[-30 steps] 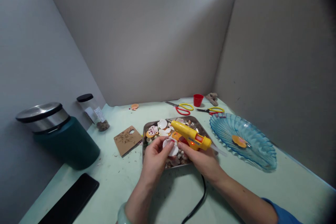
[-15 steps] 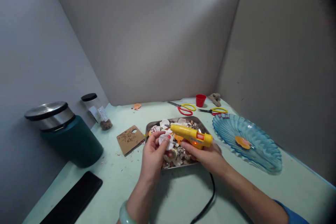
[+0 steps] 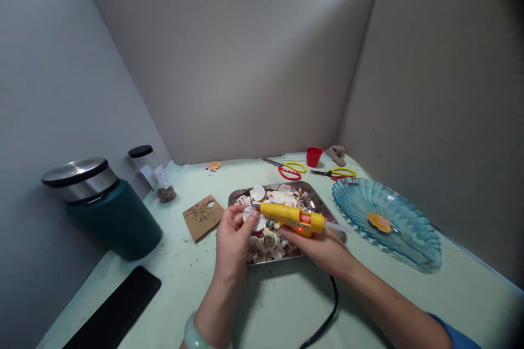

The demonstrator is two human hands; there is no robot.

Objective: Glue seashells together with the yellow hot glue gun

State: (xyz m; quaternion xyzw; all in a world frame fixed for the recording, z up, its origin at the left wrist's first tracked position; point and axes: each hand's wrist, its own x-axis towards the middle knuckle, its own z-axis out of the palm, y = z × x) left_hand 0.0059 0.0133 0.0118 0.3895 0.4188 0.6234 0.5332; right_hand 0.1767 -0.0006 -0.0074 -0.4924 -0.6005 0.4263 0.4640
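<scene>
My left hand (image 3: pixel 231 240) is closed on a white shell (image 3: pixel 252 216), held over a metal tray (image 3: pixel 327 212) heaped with several seashells. My right hand (image 3: pixel 317 246) grips a yellow hot glue gun (image 3: pixel 292 217). Its nozzle points left and touches the shell. A red light glows on the gun's side and a clear glue stick juts from its back. The gun's black cord (image 3: pixel 325 322) runs toward me across the pale green table.
A blue glass dish (image 3: pixel 388 229) with an orange shell (image 3: pixel 379 222) stands to the right. Two yellow-handled scissors (image 3: pixel 289 168) (image 3: pixel 335 173) and a red cup (image 3: pixel 314 156) lie behind. On the left are a teal bin (image 3: pixel 106 212), a jar (image 3: pixel 153 173), cardboard (image 3: pixel 202 217) and a black phone (image 3: pixel 118 308).
My left hand has carried the shell a little left and up. The glue gun followed, levelling out until its nozzle met the shell.
</scene>
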